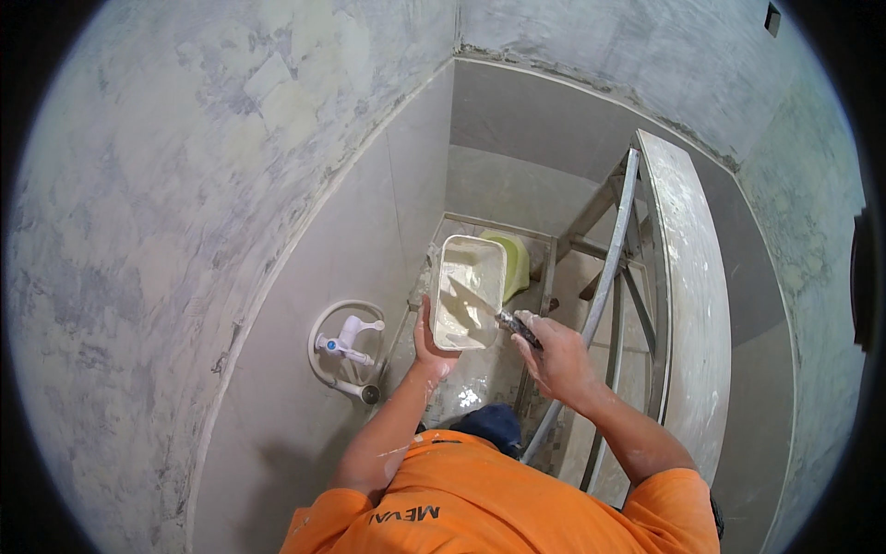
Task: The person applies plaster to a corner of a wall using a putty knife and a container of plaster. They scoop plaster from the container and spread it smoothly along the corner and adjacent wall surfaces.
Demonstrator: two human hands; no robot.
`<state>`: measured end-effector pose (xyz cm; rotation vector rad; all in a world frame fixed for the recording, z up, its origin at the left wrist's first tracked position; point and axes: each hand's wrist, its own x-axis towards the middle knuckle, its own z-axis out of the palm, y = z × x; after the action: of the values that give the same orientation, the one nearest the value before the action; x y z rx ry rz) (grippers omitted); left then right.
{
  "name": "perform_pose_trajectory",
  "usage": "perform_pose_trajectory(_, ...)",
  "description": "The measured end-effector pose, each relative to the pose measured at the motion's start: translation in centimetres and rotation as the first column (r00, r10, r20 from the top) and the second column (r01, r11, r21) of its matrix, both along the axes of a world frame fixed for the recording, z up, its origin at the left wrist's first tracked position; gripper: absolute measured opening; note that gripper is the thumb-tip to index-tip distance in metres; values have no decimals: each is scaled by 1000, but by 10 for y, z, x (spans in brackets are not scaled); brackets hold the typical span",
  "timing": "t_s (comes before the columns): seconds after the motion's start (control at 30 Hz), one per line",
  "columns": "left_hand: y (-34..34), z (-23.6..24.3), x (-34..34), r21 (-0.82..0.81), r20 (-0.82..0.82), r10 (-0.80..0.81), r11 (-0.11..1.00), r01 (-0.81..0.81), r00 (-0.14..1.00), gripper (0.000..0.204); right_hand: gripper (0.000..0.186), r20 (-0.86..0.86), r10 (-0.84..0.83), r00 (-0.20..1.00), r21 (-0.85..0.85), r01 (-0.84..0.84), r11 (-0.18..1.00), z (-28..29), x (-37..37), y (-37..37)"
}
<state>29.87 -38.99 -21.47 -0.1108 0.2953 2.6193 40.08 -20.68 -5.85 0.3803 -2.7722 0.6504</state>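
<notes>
My left hand [432, 343] grips a white rectangular tub [445, 319] by its near left side, the fingers partly hidden beneath it. Pale, wet plaster-like paste coats the tub's inside. In my right hand [558, 358] is a putty knife [517, 327], the fingers wrapped round its dark, paste-smeared handle. Its blade reaches over the tub's right rim and lies inside or just above the opening; whether it touches the paste I cannot tell. White smears show on both hands.
A paste-splashed plank bench or trestle [688, 277] with metal legs stands on the right. To the left, a white tap with a looped hose [346, 346] juts from the tiled wall. A green plastic stool or basin [509, 258] sits beyond the tub. Patchy plastered walls [185, 185] rise around.
</notes>
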Motion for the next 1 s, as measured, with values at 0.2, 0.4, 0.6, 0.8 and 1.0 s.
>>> perform_pose_trajectory(0.2,1,-7,-1,-96,-29,-89,992,86,996,57,34,-88,-158,983,93,166,982,-3,-4,0)
perform_pose_trajectory(0.4,1,-2,-4,-115,-13,-55,992,53,998,55,39,28,-111,993,166,105,981,-14,8,-11)
perform_pose_trajectory(0.6,-11,-3,-9,-96,-24,-43,995,41,999,55,35,-91,26,995,-3,-27,1000,-8,-3,-4)
perform_pose_trajectory(0.8,-5,7,-2,-175,-70,-62,983,49,996,57,29,-113,-185,976,115,198,973,-19,-8,0)
perform_pose_trajectory(1.0,-10,-1,-12,-112,-7,54,992,-55,998,57,29,149,-83,985,159,59,986,-21,14,-19)
